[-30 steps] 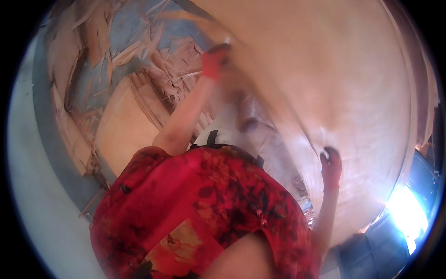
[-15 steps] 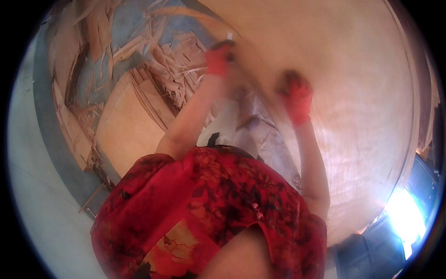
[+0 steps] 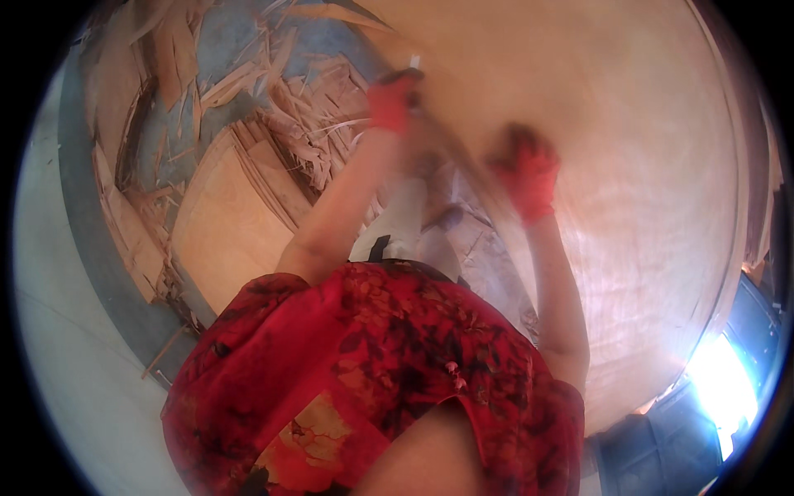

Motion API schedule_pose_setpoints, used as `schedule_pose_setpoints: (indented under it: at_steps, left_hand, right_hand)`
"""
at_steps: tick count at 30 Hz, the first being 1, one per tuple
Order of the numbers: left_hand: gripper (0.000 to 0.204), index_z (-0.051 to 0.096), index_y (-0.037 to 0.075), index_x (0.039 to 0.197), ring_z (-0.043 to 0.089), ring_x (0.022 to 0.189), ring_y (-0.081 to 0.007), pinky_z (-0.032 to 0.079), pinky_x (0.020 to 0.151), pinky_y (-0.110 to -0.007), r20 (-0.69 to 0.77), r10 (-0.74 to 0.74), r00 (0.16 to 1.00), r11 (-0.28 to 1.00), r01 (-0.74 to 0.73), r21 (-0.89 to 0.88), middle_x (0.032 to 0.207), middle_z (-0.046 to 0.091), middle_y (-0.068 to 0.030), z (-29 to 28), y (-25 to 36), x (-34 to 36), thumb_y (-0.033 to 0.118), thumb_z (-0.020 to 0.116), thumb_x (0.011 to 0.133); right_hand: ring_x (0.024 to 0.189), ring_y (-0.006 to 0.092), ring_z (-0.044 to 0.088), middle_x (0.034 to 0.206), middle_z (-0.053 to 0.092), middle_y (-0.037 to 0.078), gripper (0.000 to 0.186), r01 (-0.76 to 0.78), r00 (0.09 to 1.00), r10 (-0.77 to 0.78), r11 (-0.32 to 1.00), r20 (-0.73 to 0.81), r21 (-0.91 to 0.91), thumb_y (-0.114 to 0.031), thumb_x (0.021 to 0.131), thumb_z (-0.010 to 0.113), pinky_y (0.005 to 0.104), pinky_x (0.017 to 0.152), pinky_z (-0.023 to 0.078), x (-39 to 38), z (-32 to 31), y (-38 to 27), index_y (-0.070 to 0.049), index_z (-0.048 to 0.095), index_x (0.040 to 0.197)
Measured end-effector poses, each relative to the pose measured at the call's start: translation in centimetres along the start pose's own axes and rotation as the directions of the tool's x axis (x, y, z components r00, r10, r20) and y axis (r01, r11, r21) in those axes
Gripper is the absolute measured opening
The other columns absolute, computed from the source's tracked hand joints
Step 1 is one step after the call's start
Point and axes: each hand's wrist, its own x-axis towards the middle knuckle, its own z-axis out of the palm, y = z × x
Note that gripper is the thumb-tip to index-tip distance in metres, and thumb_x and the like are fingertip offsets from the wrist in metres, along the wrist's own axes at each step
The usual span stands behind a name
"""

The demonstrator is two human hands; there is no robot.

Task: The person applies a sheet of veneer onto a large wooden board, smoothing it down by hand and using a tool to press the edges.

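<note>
While the sheet [image 3: 637,207] lay right of the left hand [image 3: 395,103] and under the right hand [image 3: 528,172], the step in hand appeared to be edge handling. Blur hid whether either hand gripped or was spread; the next move likely called for steady edge support

lower-right white glare [image 3: 725,387], blurry right hand [image 3: 532,175]

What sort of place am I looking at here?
Probably a woodworking shop, perhaps one handling veneer or plywood. A broad, pale wood sheet fills the right side, torn wood scraps lie heaped beyond the left arm, and a stack of thin sheets sits at left.
</note>
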Motion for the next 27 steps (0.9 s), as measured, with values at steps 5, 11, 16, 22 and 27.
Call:
schedule_pose_setpoints:
  at_steps: [5, 11, 16, 22, 27]
  left_hand:
    - [0.017, 0.075, 0.0, 0.097, 0.06, 0.054, -0.0153, 0.048, 0.048, -0.027, 0.041, 0.013, 0.999, 0.997, -0.01, -0.077, 0.081, 0.071, -0.0047, 0.2, 0.2, -0.3, 0.01, 0.072, 0.084]
    - [0.019, 0.074, 0.005, 0.099, 0.062, 0.064, -0.0162, 0.051, 0.056, -0.03, 0.024, 0.008, 1.0, 0.998, -0.007, -0.065, 0.074, 0.066, -0.0044, -5.6, 5.1, -2.1, 0.015, 0.068, 0.084]
    - [0.02, 0.074, 0.006, 0.103, 0.059, 0.057, -0.0114, 0.045, 0.049, -0.026, 0.104, 0.06, 0.993, 0.917, -0.096, 0.388, 0.078, 0.07, -0.0039, -6.9, 6.3, -5.9, 0.017, 0.067, 0.088]
    - [0.021, 0.073, 0.004, 0.1, 0.056, 0.047, -0.0113, 0.041, 0.041, -0.025, 0.451, -0.331, 0.829, 0.915, 0.164, 0.369, 0.075, 0.071, -0.0075, 5.6, 3.1, -10.7, 0.019, 0.068, 0.087]
    - [0.021, 0.073, 0.0, 0.093, 0.057, 0.047, -0.0135, 0.042, 0.041, -0.027, 0.422, -0.361, 0.832, 0.914, 0.225, 0.338, 0.073, 0.071, -0.0093, 7.6, 0.8, -9.6, 0.019, 0.07, 0.085]
  right_hand:
    - [0.124, 0.0306, 0.044, 0.137, 0.049, 0.004, 0.078, -0.034, 0.999, 0.033, 0.999, -0.023, -0.024, -0.041, 0.07, 0.082, 0.0499, 0.099, 0.037, 0.1, 0.5, 0.1, -0.022, 0.052, 0.139]
    - [0.124, 0.0302, 0.045, 0.136, 0.05, 0.004, 0.082, -0.08, 0.996, 0.08, 0.996, -0.03, -0.023, -0.039, 0.067, 0.084, 0.0495, 0.099, 0.038, -0.2, 0.7, 0.3, -0.023, 0.051, 0.14]
    - [0.126, 0.0292, 0.045, 0.137, 0.05, 0.004, 0.089, -0.086, 0.992, 0.086, 0.996, -0.095, 0.002, -0.037, 0.062, 0.086, 0.0492, 0.098, 0.038, -0.5, 1.3, -0.2, -0.025, 0.049, 0.142]
    - [0.128, 0.0281, 0.045, 0.141, 0.048, 0.002, 0.102, -0.113, 0.977, 0.111, 0.994, -0.179, 0.0, -0.033, 0.055, 0.088, 0.0487, 0.098, 0.038, -0.5, 1.6, 0.0, -0.022, 0.044, 0.146]
    - [0.128, 0.0267, 0.047, 0.145, 0.048, -0.001, 0.101, -0.064, 0.963, 0.068, 0.998, -0.26, 0.026, -0.028, 0.056, 0.087, 0.0491, 0.097, 0.038, -0.4, 2.1, -0.1, -0.022, 0.043, 0.147]
